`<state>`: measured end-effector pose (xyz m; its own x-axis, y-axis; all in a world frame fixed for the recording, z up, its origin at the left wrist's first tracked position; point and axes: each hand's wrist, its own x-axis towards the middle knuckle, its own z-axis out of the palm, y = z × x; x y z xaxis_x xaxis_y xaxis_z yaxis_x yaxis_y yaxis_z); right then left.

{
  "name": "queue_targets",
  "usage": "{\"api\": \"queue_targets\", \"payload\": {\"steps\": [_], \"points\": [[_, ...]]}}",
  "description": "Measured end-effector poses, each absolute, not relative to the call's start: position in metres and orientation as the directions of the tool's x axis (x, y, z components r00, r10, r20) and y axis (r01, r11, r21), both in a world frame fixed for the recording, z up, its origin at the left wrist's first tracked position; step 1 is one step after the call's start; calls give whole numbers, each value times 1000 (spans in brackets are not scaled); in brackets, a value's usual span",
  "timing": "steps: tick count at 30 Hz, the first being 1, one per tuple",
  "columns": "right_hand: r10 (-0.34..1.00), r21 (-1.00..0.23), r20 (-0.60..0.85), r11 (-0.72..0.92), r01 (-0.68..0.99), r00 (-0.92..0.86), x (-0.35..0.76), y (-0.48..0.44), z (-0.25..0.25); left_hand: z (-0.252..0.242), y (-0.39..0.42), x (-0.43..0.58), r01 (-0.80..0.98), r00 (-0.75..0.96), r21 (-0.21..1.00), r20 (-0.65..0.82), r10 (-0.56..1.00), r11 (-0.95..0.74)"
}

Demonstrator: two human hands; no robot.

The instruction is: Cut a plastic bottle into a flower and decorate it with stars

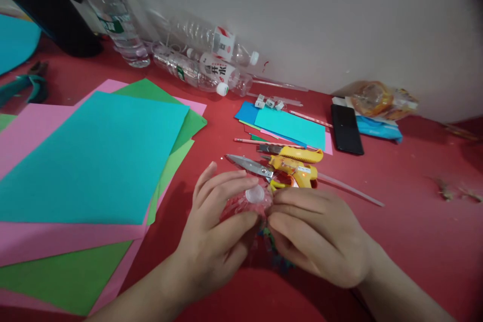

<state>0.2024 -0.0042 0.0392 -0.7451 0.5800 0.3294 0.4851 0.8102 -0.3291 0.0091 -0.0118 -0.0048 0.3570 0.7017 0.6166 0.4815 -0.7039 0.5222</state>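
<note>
A clear plastic bottle piece (241,202) with a whitish round cap (255,193) is between my two hands, above the red table (407,241). My left hand (221,221) curves around its left side, thumb and fingers pressed to it. On the right side my right hand (317,234) is closed, its fingertips pinched at the piece's edge. Small green and blue bits (268,239) show below the fingertips, blurred and partly hidden. Just beyond the hands lie scissors (251,165) and a yellow glue gun (298,168), whose lower parts are partly covered.
Large coloured sheets (90,161) cover the left. Plastic bottles (196,68) lie along the wall, beside an upright bottle (121,25). Small paper pieces (290,126), a yellow cutter (302,154) and a black phone (346,129) lie beyond the hands. Pliers (28,85) rest far left.
</note>
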Motion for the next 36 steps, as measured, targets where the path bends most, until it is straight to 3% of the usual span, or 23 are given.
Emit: {"api": "queue_targets", "payload": {"steps": [6,14,36], "points": [[648,-390,374,759,521,-664,201,-2,36,-5,-13,9,473,364,562,576,732,-678],[753,-575,258,623,530,-605,203,-1,37,-4,-13,11,442,355,610,554,753,-657],[843,-603,196,506,616,-501,196,-9,37,-4,-12,13,445,334,631,541,772,-635]]}}
